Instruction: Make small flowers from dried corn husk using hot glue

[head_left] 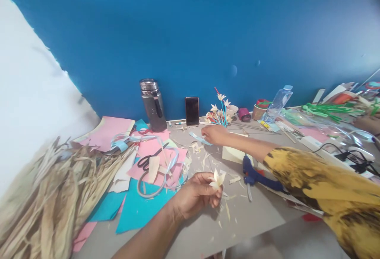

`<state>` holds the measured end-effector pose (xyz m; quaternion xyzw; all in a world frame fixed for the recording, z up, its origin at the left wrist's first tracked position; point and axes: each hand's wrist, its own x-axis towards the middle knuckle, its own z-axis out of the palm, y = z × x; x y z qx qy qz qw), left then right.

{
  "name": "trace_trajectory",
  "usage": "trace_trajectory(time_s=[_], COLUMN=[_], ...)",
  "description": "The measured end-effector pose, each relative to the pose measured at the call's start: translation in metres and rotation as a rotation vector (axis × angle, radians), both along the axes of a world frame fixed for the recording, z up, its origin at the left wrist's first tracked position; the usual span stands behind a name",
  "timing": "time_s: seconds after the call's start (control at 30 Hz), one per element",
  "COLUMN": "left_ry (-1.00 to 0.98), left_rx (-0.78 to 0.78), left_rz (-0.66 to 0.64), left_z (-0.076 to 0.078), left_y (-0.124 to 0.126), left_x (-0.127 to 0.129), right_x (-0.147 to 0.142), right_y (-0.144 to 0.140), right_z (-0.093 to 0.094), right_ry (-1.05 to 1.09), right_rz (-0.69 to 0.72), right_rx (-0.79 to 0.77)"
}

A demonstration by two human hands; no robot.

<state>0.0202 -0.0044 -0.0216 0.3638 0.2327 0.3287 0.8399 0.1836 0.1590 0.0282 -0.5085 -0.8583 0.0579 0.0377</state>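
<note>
Near the front of the table, my left hand (199, 195) is closed, with a cream star-shaped flower (217, 179) between thumb and fingers. It looks made of dry husk. My right hand (215, 135) reaches across to the back, fingers bent down beside a light blue strip (199, 138); its fingertips are too small to show what they hold, if anything. Just behind it stands a bunch of similar flowers (221, 110) on blue stems. A blue glue gun (259, 178) lies under my right forearm. Cream scraps (204, 158) litter the tabletop between my hands.
Left: dried husks (50, 199), coloured paper (139, 211) and black-handled scissors (145, 162). A dark flask (153, 106) and phone (192, 111) stand by the blue wall. A plastic bottle (277, 104), power strip (316, 145) and another person's arm (366, 125) are right.
</note>
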Motion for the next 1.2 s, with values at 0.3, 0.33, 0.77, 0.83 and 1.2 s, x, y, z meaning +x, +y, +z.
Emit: trace_trajectory(time_s=[0.3, 0.33, 0.77, 0.83, 1.2], left_ry=[-0.054, -0.054, -0.136, -0.131, -0.018], left_rx=[-0.027, -0.027, -0.084, -0.068, 0.044], left_rz=[0.027, 0.031, 0.437, 0.413, 0.271], left_z=[0.002, 0.002, 0.012, 0.013, 0.012], left_y=[0.005, 0.006, 0.018, 0.018, 0.004], left_x=[-0.002, -0.002, -0.012, -0.011, 0.0], right_x=[-0.027, -0.028, 0.038, 0.049, 0.046], right_y=[0.03, 0.033, -0.046, -0.072, -0.125], right_z=[-0.022, -0.023, 0.027, 0.028, 0.021], right_ry=[0.035, 0.054, 0.817, 1.032, 1.214], right_rz=[0.037, 0.033, -0.011, -0.032, -0.151], right_rx=[0.017, 0.005, -0.791, -1.034, -1.176])
